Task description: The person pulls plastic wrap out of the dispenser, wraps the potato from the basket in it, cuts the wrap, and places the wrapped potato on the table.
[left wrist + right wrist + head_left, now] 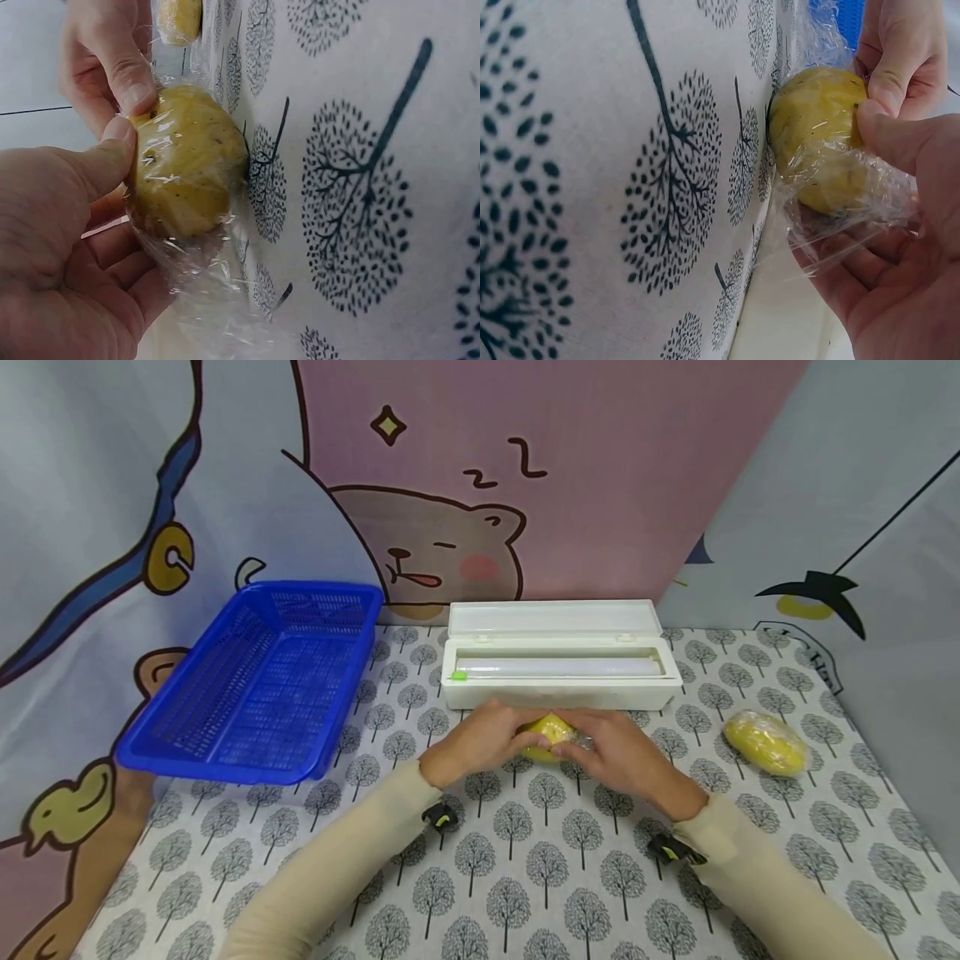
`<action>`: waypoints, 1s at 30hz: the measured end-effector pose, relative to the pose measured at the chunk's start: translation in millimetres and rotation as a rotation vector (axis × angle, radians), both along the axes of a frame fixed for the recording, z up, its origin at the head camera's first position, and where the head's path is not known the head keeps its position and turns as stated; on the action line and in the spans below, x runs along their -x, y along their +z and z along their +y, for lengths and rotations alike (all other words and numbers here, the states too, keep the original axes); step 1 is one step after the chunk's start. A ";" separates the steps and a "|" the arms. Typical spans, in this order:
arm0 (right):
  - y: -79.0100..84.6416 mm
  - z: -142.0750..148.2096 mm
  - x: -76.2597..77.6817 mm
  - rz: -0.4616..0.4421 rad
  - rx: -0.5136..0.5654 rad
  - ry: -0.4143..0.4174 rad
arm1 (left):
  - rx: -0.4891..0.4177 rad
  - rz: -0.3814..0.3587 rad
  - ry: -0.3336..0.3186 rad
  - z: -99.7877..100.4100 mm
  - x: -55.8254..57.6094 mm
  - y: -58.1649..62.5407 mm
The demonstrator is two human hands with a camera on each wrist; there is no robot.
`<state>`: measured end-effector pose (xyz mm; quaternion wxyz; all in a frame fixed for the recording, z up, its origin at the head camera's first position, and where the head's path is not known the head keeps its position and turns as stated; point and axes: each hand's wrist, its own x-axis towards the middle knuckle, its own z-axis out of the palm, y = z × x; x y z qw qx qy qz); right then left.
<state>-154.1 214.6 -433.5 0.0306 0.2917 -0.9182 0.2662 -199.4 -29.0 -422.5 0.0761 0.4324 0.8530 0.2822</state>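
A yellow potato (551, 727) in clear plastic wrap is between my two hands, just in front of the white cling film box. My left hand (487, 737) grips it from the left, thumb on its near side and fingers behind. From the other side my right hand (617, 745) holds it the same way, the two thumbs nearly touching. In the left wrist view, loose plastic wrap (225, 307) trails from one end of the potato (191, 161). In the right wrist view, crumpled film (855, 187) covers part of the potato (817, 112) by my right fingers.
Behind my hands stands the white cling film box (562, 693), lid raised, a film roll (555, 667) and a green slider (459, 676) inside. A blue plastic basket (300, 693) sits at the left. Another wrapped potato (765, 743) lies on the tree-print cloth (510, 902) at right.
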 end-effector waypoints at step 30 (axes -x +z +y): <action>-0.8 0.9 2.4 -0.010 0.005 -0.025 | 0.065 0.006 0.144 -33.0 -18.7 -12.0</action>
